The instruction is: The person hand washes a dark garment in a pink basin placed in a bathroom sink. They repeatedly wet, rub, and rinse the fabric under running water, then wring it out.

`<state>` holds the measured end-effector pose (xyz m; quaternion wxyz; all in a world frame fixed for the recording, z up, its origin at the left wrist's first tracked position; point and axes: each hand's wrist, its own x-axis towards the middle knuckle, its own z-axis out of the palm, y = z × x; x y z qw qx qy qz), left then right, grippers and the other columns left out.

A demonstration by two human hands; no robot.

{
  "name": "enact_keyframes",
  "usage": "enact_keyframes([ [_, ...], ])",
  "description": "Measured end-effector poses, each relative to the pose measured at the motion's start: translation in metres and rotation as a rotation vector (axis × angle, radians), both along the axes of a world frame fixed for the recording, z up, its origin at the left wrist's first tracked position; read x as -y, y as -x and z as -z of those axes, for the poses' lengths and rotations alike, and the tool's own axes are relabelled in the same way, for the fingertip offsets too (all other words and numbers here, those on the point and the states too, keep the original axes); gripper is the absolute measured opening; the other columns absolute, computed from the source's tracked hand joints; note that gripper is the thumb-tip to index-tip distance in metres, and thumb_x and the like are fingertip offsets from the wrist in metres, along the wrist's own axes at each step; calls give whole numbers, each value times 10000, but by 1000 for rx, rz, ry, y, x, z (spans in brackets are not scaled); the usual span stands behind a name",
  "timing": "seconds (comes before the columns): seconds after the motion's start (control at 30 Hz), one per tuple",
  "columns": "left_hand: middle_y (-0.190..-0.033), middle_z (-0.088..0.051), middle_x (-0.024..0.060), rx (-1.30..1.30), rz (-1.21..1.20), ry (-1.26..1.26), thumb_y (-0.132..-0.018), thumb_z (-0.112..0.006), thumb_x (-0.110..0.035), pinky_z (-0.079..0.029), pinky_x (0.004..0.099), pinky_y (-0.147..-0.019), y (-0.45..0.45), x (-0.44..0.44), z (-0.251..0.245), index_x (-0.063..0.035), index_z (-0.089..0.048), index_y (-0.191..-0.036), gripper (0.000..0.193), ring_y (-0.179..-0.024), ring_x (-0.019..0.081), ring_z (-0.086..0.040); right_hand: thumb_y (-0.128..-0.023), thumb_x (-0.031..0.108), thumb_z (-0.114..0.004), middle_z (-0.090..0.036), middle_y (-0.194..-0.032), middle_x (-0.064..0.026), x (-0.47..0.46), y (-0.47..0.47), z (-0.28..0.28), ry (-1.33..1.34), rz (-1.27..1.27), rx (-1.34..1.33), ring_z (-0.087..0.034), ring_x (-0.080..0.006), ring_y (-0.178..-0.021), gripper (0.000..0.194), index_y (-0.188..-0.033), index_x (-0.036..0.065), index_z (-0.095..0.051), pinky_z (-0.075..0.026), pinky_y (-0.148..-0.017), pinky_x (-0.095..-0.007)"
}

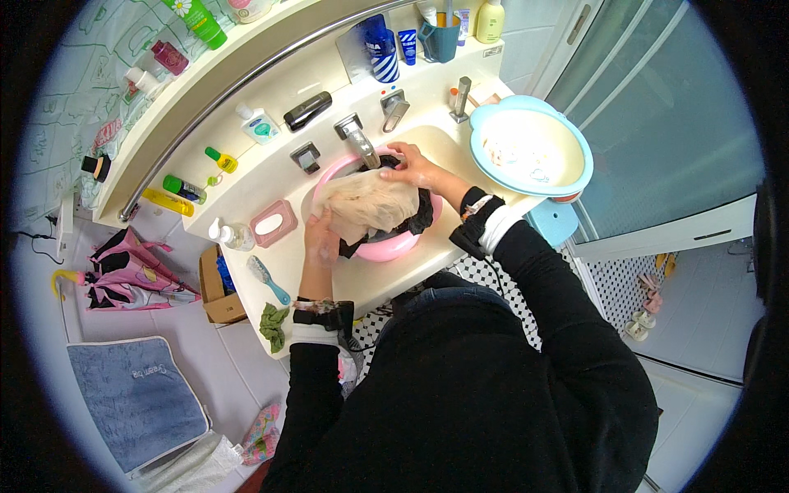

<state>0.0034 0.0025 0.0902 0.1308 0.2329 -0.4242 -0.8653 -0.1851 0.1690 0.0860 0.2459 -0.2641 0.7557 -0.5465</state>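
Note:
Both hands hold a wet beige cloth [370, 200] spread over a pink plastic basin [389, 248] in the washbasin [447, 145]. My left hand [322, 237] grips its left edge, the fingertips partly hidden by the fabric. At the upper right edge, my right hand [412, 167] pinches the cloth between thumb and fingers. Dark cloth [424, 212] lies beneath it in the basin. The chrome faucet [360, 142] reaches over the basin's back rim, close above the beige cloth. Whether water is running cannot be told.
A light blue basin [587, 166] rests on the counter's right end. On the left are a pink soap dish [288, 212], a pump bottle [237, 236], a blue-handled brush [277, 288] and a green cloth [273, 326]. A shelf rail [240, 80] curves above; bottles line the back ledge.

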Motion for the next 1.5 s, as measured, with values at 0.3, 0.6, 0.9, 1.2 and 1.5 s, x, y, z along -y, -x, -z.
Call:
enact_keyframes([
  [0.3,-1276,-484,123,-274,51,-177,-924,-389,-192,-314,426,-1037,-14,29,0,19,-409,-1259,397,-1200,271,-437,-727,96,-548,-623,-984,-187,-14,-4,30,-357,-318,-333,-589,-304,-947,373,-1096,74,-593,-442,-853,-364],
  [0.6,-1201,-508,183,473,-87,1026,-829,-599,-284,-367,368,-964,-7,52,51,30,-442,-1235,537,-1129,272,-480,-665,-100,-429,-640,-840,-110,-37,31,-22,96,69,597,-631,-216,-769,382,-991,-39,-619,-511,-712,-303],
  [0.9,-1019,-609,92,424,301,712,-886,-565,-237,-460,302,-870,36,-24,-5,-31,-547,-1053,266,-982,177,-581,-611,-23,-444,-584,-919,-138,-10,19,-38,383,-170,829,-574,-257,-764,409,-987,5,-602,-502,-748,-332],
  [1.2,-1063,-589,128,-110,-37,-28,-955,-414,-186,-482,422,-877,35,-3,-48,-14,-480,-1085,225,-985,247,-584,-646,319,-717,-499,-1091,-243,-15,5,29,-437,-143,-315,-539,-383,-955,525,-1059,43,-547,-448,-842,-415],
  [1.5,-956,-597,67,223,-174,595,-869,-571,-154,-477,304,-737,23,13,3,-37,-504,-1110,277,-827,200,-582,-751,87,-533,-606,-943,-147,-20,13,61,-318,-68,110,-594,-268,-859,224,-938,-15,-604,-484,-749,-378],
])
